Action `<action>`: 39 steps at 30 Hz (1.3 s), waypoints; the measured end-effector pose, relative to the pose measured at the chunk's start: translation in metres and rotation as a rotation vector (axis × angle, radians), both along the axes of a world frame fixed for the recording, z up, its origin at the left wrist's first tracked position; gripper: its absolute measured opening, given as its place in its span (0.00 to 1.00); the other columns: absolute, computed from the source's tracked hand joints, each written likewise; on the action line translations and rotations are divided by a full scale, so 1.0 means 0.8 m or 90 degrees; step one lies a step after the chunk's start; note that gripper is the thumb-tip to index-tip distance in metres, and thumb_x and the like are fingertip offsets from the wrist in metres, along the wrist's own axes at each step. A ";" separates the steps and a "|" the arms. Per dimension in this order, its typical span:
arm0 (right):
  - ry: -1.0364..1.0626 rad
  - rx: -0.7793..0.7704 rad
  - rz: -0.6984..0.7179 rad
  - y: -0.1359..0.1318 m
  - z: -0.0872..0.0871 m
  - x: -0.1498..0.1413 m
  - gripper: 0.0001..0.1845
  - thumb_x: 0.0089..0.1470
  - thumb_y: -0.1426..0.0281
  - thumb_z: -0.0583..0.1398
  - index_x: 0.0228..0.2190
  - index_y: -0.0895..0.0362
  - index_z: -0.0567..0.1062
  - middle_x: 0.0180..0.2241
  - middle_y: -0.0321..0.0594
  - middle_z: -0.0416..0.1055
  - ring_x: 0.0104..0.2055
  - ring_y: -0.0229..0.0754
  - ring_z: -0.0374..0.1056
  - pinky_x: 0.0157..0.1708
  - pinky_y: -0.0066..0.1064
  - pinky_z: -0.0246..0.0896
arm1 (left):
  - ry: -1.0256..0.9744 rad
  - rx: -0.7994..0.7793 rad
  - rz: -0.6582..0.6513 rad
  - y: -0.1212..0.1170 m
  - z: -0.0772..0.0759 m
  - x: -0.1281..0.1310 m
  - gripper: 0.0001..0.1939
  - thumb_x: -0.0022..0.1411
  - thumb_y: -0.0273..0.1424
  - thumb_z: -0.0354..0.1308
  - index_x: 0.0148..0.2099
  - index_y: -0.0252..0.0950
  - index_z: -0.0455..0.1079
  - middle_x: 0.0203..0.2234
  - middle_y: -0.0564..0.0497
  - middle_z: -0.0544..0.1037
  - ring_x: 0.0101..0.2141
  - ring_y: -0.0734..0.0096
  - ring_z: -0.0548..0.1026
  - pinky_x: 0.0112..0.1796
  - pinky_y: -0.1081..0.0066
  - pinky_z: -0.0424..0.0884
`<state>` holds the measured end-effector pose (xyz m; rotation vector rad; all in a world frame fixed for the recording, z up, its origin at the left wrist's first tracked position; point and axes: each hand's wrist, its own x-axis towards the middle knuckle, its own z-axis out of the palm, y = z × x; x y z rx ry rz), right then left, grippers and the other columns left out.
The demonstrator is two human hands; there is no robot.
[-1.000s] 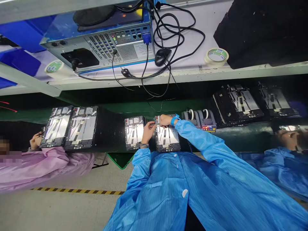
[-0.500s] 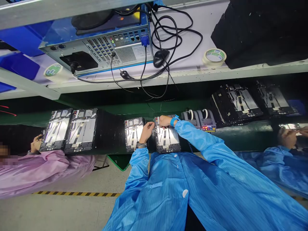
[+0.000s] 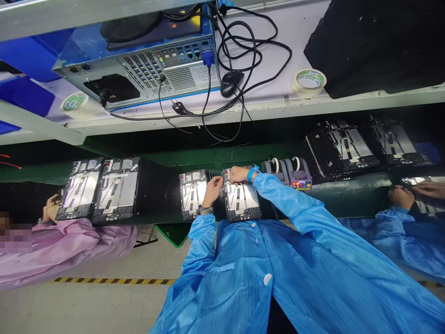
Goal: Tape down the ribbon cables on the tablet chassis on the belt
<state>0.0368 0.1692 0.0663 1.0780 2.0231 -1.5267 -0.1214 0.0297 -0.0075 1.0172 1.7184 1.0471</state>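
An opened tablet [image 3: 242, 200], with its silver battery, ribbon cables and dark circuit parts exposed, lies flat in front of my body. My right hand [image 3: 238, 175] is closed over its upper end, fingertips down at the parts; anything in them is hidden. From the left my left hand [image 3: 212, 190] reaches to the tablet's upper left corner, its thumb and fingers pinched together. Whatever they hold is too small to make out. Beside my left wrist sits a second opened tablet [image 3: 192, 192], partly covered by that hand. A blue band [image 3: 252, 173] circles my right wrist.
Two tape dispensers [image 3: 288, 172] stand right of the tablet. More opened tablets [image 3: 351, 144] are stacked farther right, and others [image 3: 117, 188] lie left. Co-workers' hands [image 3: 401, 197] are busy on both sides. Above, a shelf [image 3: 271, 111] carries a computer case [image 3: 167, 69], cables and tape rolls.
My hands stay almost in place at the tablet's upper end. At the right, the co-worker's hands have shifted left over their own tablet.
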 end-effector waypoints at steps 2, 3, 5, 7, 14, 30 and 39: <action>-0.010 0.018 0.006 -0.002 0.003 -0.002 0.09 0.49 0.75 0.67 0.21 0.63 0.75 0.19 0.40 0.73 0.18 0.33 0.63 0.22 0.23 0.59 | -0.003 -0.010 -0.003 -0.001 -0.001 0.001 0.21 0.63 0.47 0.60 0.49 0.36 0.73 0.37 0.48 0.79 0.35 0.67 0.77 0.38 0.68 0.72; -0.013 0.023 0.008 -0.003 0.005 -0.003 0.08 0.50 0.75 0.66 0.21 0.63 0.75 0.19 0.40 0.73 0.18 0.33 0.63 0.22 0.24 0.59 | -0.004 -0.015 -0.004 -0.002 -0.002 0.001 0.22 0.62 0.47 0.62 0.50 0.36 0.73 0.36 0.48 0.79 0.35 0.68 0.77 0.38 0.68 0.72; -0.020 0.029 0.016 -0.005 0.009 -0.004 0.09 0.50 0.75 0.66 0.21 0.63 0.75 0.19 0.39 0.73 0.18 0.33 0.63 0.21 0.24 0.58 | -0.002 -0.018 -0.002 -0.002 -0.003 0.002 0.24 0.59 0.47 0.64 0.51 0.37 0.72 0.36 0.48 0.80 0.35 0.67 0.77 0.38 0.68 0.72; -0.028 0.037 0.024 -0.006 0.013 -0.005 0.09 0.51 0.76 0.65 0.20 0.63 0.75 0.18 0.39 0.72 0.18 0.33 0.63 0.21 0.24 0.58 | 0.001 -0.018 -0.002 -0.002 -0.003 0.002 0.25 0.57 0.46 0.66 0.51 0.37 0.72 0.35 0.48 0.80 0.36 0.67 0.78 0.39 0.67 0.73; -0.042 0.054 -0.001 -0.012 0.020 -0.001 0.04 0.50 0.78 0.65 0.24 0.64 0.77 0.17 0.37 0.71 0.18 0.33 0.63 0.22 0.23 0.59 | 0.138 -0.043 -0.049 0.003 0.013 0.005 0.19 0.60 0.39 0.64 0.51 0.36 0.73 0.42 0.43 0.82 0.37 0.62 0.80 0.39 0.65 0.74; 0.068 0.101 -0.309 -0.058 -0.005 0.074 0.08 0.60 0.71 0.63 0.30 0.61 0.78 0.26 0.41 0.80 0.20 0.33 0.73 0.24 0.20 0.63 | 0.523 -0.071 -0.011 -0.006 0.054 0.076 0.20 0.65 0.30 0.53 0.58 0.33 0.69 0.48 0.35 0.75 0.48 0.48 0.77 0.45 0.59 0.72; -0.030 0.160 -0.295 -0.058 -0.008 0.073 0.10 0.59 0.66 0.65 0.29 0.60 0.81 0.24 0.44 0.79 0.23 0.38 0.75 0.27 0.22 0.63 | 0.487 0.004 0.057 -0.020 0.052 0.086 0.23 0.67 0.30 0.52 0.63 0.33 0.65 0.54 0.34 0.71 0.57 0.48 0.71 0.55 0.54 0.68</action>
